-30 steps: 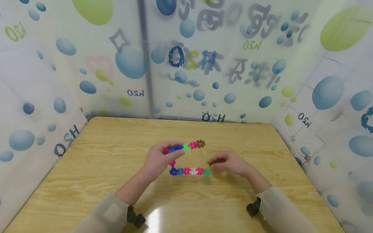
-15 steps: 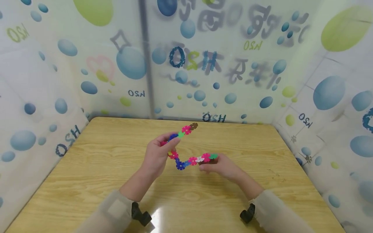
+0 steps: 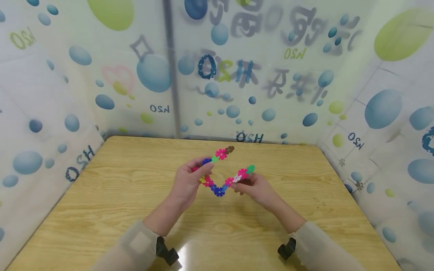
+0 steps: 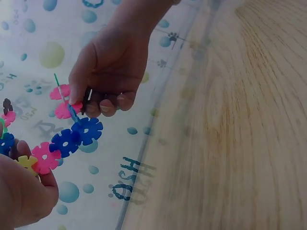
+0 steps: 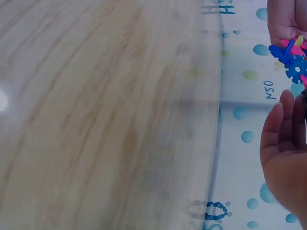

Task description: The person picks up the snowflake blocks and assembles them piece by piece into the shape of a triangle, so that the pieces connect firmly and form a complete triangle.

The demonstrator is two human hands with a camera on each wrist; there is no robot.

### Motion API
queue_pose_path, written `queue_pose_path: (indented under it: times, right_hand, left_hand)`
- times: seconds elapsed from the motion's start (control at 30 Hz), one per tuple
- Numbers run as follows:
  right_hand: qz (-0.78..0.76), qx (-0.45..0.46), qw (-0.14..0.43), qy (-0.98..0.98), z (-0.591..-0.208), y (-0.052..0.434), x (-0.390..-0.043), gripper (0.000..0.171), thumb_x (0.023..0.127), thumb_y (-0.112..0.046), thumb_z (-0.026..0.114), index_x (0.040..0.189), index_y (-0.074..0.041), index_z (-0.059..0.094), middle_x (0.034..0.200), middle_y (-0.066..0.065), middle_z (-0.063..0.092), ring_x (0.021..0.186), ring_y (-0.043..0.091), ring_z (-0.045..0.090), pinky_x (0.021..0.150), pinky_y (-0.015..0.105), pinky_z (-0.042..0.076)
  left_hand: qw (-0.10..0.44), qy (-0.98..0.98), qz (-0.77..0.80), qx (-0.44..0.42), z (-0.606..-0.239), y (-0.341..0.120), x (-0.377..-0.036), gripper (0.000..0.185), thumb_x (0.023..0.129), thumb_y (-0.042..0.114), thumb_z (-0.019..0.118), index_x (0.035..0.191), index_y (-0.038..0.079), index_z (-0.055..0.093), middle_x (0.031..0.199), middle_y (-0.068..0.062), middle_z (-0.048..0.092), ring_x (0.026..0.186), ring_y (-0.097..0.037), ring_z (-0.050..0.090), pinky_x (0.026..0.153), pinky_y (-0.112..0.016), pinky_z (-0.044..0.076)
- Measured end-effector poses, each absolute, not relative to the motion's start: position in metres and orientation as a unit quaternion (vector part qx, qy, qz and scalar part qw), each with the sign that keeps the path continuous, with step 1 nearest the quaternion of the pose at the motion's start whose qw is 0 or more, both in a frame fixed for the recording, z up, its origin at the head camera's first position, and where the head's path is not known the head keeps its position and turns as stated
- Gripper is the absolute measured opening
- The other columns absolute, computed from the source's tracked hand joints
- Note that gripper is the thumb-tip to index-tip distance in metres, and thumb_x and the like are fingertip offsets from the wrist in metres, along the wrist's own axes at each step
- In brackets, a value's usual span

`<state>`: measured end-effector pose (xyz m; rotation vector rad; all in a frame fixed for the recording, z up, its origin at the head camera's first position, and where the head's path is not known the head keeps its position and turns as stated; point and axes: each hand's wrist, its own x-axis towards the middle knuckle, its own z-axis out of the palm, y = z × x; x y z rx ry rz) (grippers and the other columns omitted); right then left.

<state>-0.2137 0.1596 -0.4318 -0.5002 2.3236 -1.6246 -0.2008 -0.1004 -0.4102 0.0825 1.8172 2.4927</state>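
Note:
A chain of interlocking snowflake discs (image 3: 219,191) in several colours hangs in a V shape above the table between both hands. My left hand (image 3: 185,182) pinches its left arm, which ends in a brown disc (image 3: 230,149) pointing up and away. The right arm of the chain ends in a green disc (image 3: 251,169); my right hand (image 3: 261,190) grips it near the white and pink discs. A separate dark disc (image 4: 87,100), seen edge-on in the left wrist view, is tucked in the right hand's fingers. Those fingers partly hide it in the head view.
The wooden table (image 3: 118,195) lies under both hands. A curtain-like wall (image 3: 217,113) printed with blue and green drops rises behind its far edge and along both sides. Each sleeve has a small black wrist camera (image 3: 287,249).
The right hand has moved left, taken hold of the chain's lower arm and lifted it, green end upward. The left hand has tilted its part of the chain up. The flat U shape has become a V.

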Motion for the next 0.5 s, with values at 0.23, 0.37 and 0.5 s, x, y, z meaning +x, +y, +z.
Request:
queue_pose_path:
  times: [0.23,0.37,0.5]
  right_hand:
    - [-0.549,-0.180,0.096,0.810,-0.425,0.168,-0.214,0.023,0.104,-0.022,0.078,0.119,-0.005,0.076,0.110,0.011,0.078,0.102,0.035,0.073,0.088,0.037,0.064]
    - [-0.545,-0.210,0.081,0.808,-0.422,0.170,-0.211,0.018,0.103,-0.018,0.079,0.116,-0.005,0.077,0.109,0.007,0.078,0.097,0.022,0.072,0.084,0.031,0.063]
    - [-0.540,-0.233,0.072,0.806,-0.421,0.172,-0.210,0.008,0.103,-0.016,0.078,0.108,-0.010,0.076,0.106,0.005,0.077,0.094,0.018,0.071,0.082,0.029,0.061]
  left_hand:
    - [0.036,0.646,0.760,0.056,-0.417,-0.099,-0.199,0.033,0.103,0.022,0.080,0.131,0.007,0.078,0.118,0.003,0.077,0.114,-0.019,0.071,0.103,-0.031,0.057]
    - [0.026,0.678,0.729,0.086,-0.420,-0.101,-0.199,0.031,0.100,0.022,0.083,0.128,0.009,0.080,0.116,0.002,0.079,0.107,-0.016,0.073,0.097,-0.028,0.061]
    - [0.011,0.711,0.694,0.112,-0.421,-0.106,-0.198,0.026,0.099,0.024,0.085,0.122,0.012,0.083,0.114,-0.001,0.081,0.104,-0.018,0.075,0.092,-0.027,0.064]
